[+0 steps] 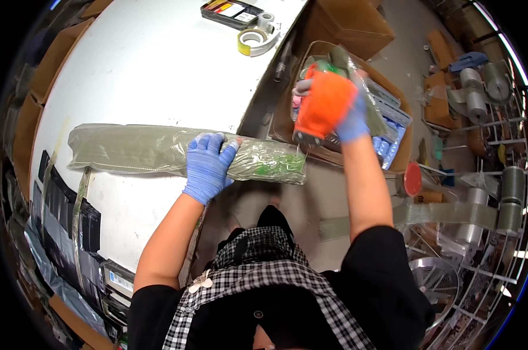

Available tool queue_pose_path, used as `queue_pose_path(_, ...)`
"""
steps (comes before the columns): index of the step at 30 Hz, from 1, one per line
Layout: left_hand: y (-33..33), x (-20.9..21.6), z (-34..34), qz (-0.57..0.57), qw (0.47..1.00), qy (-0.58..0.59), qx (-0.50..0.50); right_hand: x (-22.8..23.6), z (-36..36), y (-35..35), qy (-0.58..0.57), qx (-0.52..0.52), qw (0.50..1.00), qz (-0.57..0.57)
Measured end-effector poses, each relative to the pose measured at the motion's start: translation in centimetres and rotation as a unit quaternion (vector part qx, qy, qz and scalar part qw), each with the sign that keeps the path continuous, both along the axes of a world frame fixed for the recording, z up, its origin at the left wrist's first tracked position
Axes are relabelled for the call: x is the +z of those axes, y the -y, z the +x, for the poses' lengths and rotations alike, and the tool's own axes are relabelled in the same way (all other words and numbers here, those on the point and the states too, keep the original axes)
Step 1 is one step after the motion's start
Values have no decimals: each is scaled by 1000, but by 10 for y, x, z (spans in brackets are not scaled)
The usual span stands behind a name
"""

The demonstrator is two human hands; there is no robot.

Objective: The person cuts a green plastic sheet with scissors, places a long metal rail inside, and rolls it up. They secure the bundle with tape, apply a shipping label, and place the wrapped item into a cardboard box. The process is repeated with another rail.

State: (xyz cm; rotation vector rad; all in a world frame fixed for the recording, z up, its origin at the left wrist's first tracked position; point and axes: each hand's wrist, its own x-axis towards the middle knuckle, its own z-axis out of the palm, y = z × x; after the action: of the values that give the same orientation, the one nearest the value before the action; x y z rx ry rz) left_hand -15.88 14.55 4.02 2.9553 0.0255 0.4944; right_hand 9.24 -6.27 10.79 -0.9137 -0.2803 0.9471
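Observation:
A long bundle wrapped in clear olive-tinted plastic [129, 150] lies across the table, its right end jutting past the edge with green showing through the film. My gloved left hand [208, 163] is closed over the top of this bundle, fingers bent along it and thumb on its near side. Over the open cardboard box at the right, my gloved right hand [352, 119] grips a bright orange boxy thing [325, 102] with a dark lower edge. Motion smears it, so its exact kind cannot be made out. The orange thing hides most of that hand's fingers.
The open cardboard box [405, 99] holds several plastic-wrapped items. Tape rolls [253, 42] and a black tray [232, 13] sit at the table's far edge. Flat black packages [65, 216] line the left side. Film rolls [473, 96] hang on a rack, with a fan [436, 283] nearby.

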Motion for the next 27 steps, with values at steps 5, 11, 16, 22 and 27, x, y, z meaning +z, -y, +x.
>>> queue_pose_path(5, -5, 1, 17, -24, 998, -57, 26, -266, -121, 43, -259, -35, 938, -226)
queue_pose_path(11, -10, 12, 15, -13, 995, -95, 33, 34, -233, 57, -24, 39, 999, -29)
queue_pose_path(16, -2, -7, -3, 11, 999, 32, 6, 80, -68, -25, 248, -159, 948, -123)
queue_pose_path(22, 12, -29, -34, 37, 992, 115, 23, -122, -36, -38, 758, -251, 545, -256)
queue_pose_path(27, 44, -11, -47, -60, 996, 52, 26, -99, -13, -59, 737, -58, 623, -256)
